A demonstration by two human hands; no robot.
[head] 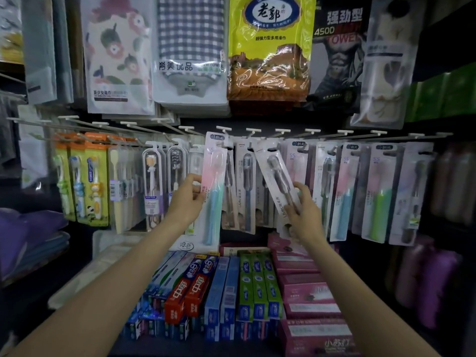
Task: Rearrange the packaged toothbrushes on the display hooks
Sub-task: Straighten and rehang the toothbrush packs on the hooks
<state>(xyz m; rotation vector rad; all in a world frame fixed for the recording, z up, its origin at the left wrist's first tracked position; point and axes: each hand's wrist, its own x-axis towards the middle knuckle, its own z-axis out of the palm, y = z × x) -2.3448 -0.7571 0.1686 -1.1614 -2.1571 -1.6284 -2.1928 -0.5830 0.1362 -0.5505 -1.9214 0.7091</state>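
Nearest the camera, at the bottom of the view, rows of toothpaste boxes (198,292) lie packed side by side on a shelf, red, blue and green ones at the middle and pink boxes (306,287) to their right. Just beyond them both forearms reach up toward the display. The left hand (189,199) grips a pink-and-teal toothbrush pack (215,191) by its left edge, the pack upright with its top near the hooks. The right hand (302,204) pinches the lower end of a dark toothbrush pack (279,180), which tilts with its top leaning left. Behind the two packs, more packaged toothbrushes hang in a row on the display hooks (253,134), children's brushes (82,181) at the far left. Farther up, bagged towels (269,47) hang across the top.
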